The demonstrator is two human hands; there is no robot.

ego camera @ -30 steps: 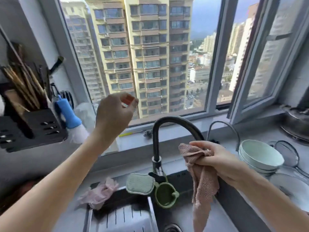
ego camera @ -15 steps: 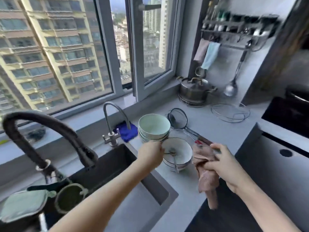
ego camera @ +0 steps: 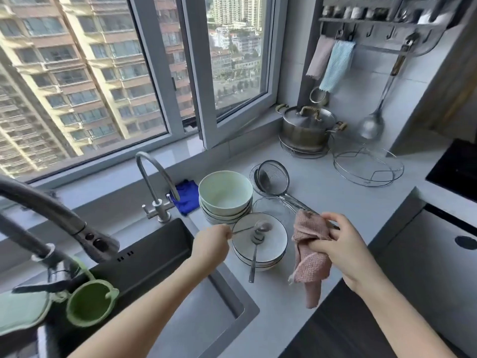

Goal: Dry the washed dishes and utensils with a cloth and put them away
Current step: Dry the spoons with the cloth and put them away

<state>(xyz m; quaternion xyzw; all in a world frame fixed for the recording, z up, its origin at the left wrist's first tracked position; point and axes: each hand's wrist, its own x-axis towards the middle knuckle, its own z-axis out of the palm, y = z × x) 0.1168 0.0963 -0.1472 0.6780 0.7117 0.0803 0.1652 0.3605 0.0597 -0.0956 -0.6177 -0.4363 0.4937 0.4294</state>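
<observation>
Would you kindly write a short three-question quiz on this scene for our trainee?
1. True or false: the right hand holds a cloth.
2. The left hand pinches: A) a spoon, B) a fork, C) a knife.
3. Fill in: the ladle hangs from the wall ___.
Key: 1 true; 2 A; 3 rack.
</observation>
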